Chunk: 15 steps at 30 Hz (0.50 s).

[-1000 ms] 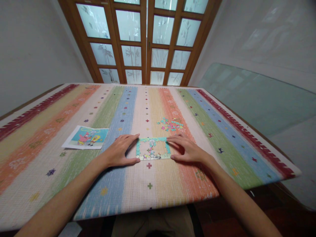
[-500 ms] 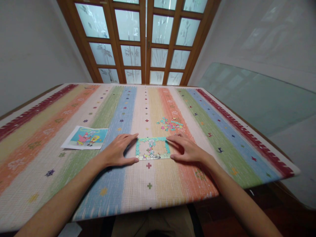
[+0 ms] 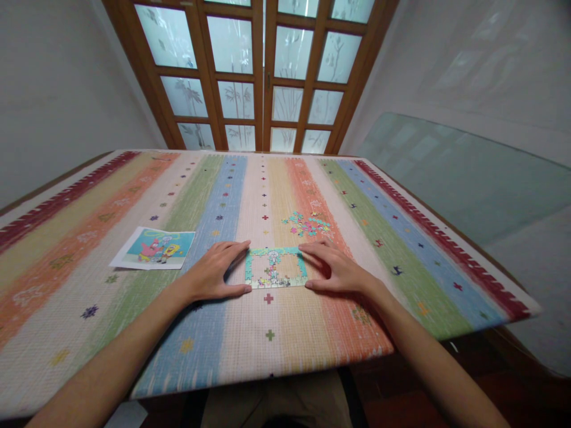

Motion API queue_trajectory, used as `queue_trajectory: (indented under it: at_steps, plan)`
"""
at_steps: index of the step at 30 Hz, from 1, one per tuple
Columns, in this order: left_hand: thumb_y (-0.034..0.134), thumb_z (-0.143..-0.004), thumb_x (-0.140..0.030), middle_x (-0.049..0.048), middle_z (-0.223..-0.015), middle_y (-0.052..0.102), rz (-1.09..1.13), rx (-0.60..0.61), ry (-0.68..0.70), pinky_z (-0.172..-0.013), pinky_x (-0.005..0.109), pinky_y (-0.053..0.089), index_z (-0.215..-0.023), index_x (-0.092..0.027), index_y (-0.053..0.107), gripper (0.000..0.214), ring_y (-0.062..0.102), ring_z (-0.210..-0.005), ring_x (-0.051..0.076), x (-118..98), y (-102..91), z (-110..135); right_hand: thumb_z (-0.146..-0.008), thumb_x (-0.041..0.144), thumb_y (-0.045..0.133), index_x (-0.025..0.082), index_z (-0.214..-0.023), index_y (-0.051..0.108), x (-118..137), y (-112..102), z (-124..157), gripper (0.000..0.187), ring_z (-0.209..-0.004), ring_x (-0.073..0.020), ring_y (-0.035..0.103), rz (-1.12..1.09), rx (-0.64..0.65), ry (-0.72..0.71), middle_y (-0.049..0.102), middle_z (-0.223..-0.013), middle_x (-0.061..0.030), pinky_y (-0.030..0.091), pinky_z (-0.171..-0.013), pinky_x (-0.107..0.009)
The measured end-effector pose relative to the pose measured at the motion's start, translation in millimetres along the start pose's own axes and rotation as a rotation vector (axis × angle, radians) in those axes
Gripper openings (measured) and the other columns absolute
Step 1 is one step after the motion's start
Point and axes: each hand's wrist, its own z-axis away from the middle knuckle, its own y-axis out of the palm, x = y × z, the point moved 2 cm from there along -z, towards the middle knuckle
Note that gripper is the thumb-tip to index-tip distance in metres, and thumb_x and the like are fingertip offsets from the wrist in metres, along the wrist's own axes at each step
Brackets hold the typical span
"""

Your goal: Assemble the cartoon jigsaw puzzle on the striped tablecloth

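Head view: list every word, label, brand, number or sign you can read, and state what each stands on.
None can be read.
Printed picture: cartoon figures; no lettering I can make out.
Partly built puzzle: cartoon artwork; no lettering I can make out.
Loose pieces: too small to tell.
Tablecloth: crosses and other small motifs, no legible text.
Door panes: plant designs, no legible text.

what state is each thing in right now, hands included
jigsaw puzzle: partly assembled, border and middle column joined, gaps either side
loose puzzle pieces: heaped beyond the puzzle
reference picture: face up
left hand: thumb and fingers spread at the puzzle's left corners
right hand: likewise at its right corners
striped tablecloth: spread over the table
glazed double doors: appear shut
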Motion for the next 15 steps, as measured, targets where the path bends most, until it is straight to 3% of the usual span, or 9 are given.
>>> queue_trajectory:
  at_steps: [12, 15]
  plan:
    - [0.069, -0.084, -0.063, 0.0164, -0.15, 0.052, 0.003, -0.002, -0.012, -0.113, 0.054, 0.041, -0.155, -0.022, 0.033, 0.09, 0.051, -0.133, 0.037, 0.1, 2.2, 0.1, -0.082, 0.041, 0.078, 0.03, -0.151, 0.05, -1.1, 2.9, -0.8, 0.075, -0.134, -0.0359, 0.051, 0.016, 0.012, -0.013, 0.059, -0.145, -0.0111, 0.045, -0.112, -0.059]
    - [0.064, -0.088, -0.063, 0.0152, -0.148, 0.054, 0.003, -0.026, -0.011, -0.111, 0.053, 0.043, -0.153, -0.022, 0.035, 0.082, 0.052, -0.132, 0.037, 1.3, 0.5, -0.8, -0.082, 0.043, 0.079, 0.032, -0.148, 0.053, -2.3, -0.4, -1.2, 0.072, -0.135, -0.0366, 0.051, 0.04, -0.017, -0.011, 0.059, -0.145, -0.0103, 0.044, -0.113, -0.061]
